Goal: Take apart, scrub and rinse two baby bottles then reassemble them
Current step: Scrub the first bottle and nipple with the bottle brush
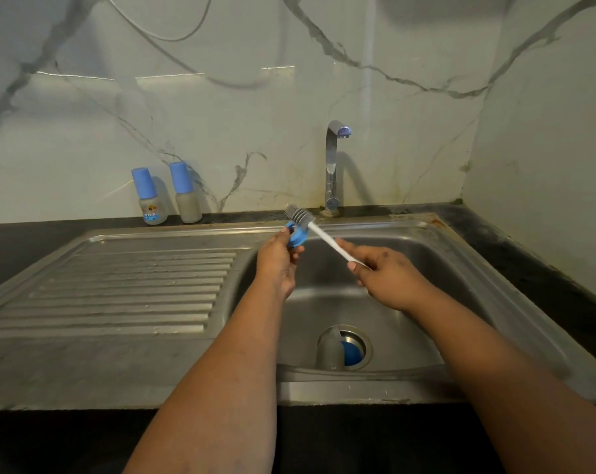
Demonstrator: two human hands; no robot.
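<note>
My left hand (279,258) grips a blue bottle ring (296,236) over the far side of the sink basin (426,268). My right hand (382,271) holds the white handle of a bottle brush, whose grey bristle head (300,215) lies against the ring's top. Down in the basin, on the drain, lie a grey bottle body (330,350) and a blue piece (352,354). Two capped baby bottles, one with a printed label (149,196) and one plain (185,192), stand upright against the back wall on the left.
A chrome tap (332,165) rises behind the basin; no water runs from it. The ribbed steel draining board (118,289) stretches to the left. Dark counter (515,254) borders the sink on the right, meeting a marble-patterned wall corner.
</note>
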